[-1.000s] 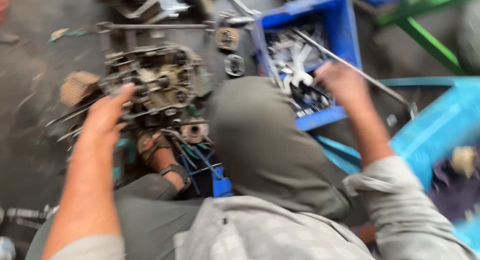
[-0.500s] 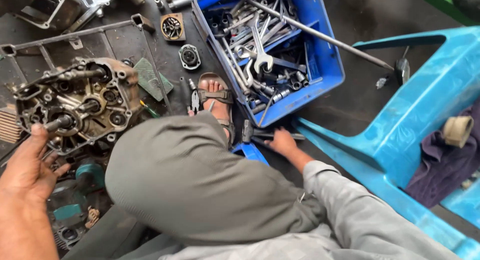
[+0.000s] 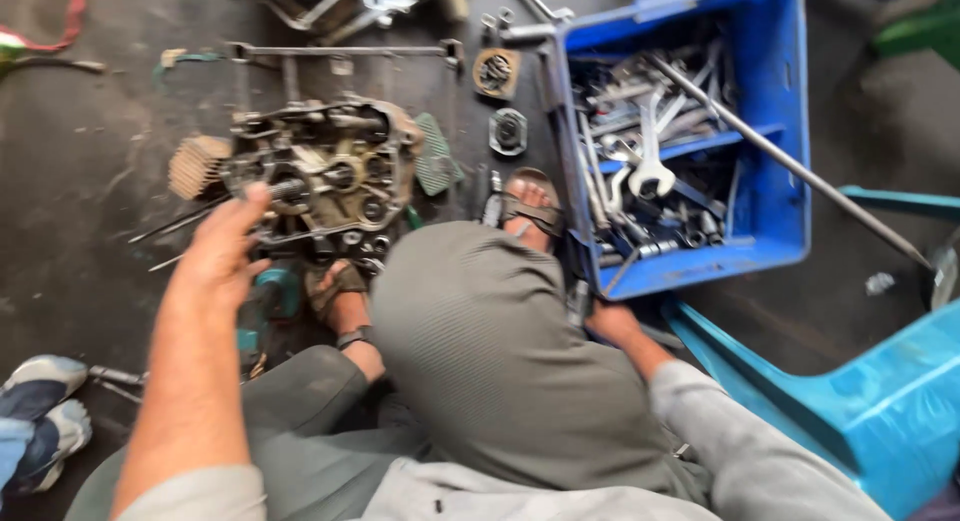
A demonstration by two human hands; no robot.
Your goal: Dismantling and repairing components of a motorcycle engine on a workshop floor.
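The left hand (image 3: 225,256) lies on the near edge of the engine casing (image 3: 320,176) on the dark floor (image 3: 80,181), its grip loose and holding nothing. The right hand (image 3: 608,321) is low beside the blue tool crate (image 3: 785,141) of spanners (image 3: 650,151), partly hidden by the knee; its grip cannot be told.

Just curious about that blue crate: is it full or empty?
Fairly full. The blue crate holds a jumble of wrenches and other metal tools, and a long rod lies slanting across it, past its right rim.
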